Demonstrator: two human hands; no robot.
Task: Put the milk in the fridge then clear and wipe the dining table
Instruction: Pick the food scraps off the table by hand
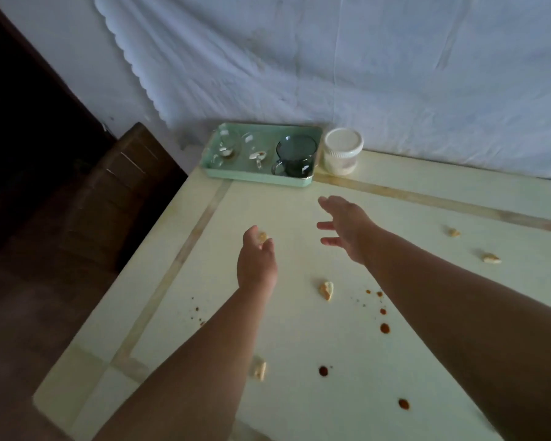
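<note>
The pale yellow dining table (299, 409) fills the lower frame. My left hand (255, 256) hovers over its middle, fingers curled around a small bread scrap (262, 237). To its right my right hand (344, 227) reaches toward the back with fingers spread and nothing in it. Loose bread scraps lie on the table: one (326, 289) between my forearms, one (259, 370) beside my left forearm, and two (491, 258) at the right. Brown sauce drops (385, 328) dot the surface. No milk is in view.
A mint green tray (306, 130) sits at the table's back left corner with a dark glass cup (295, 155) and clear glassware with scraps. A white lidded jar (342, 151) stands right of it. A wooden chair (115, 192) is on the left. White cloth hangs behind.
</note>
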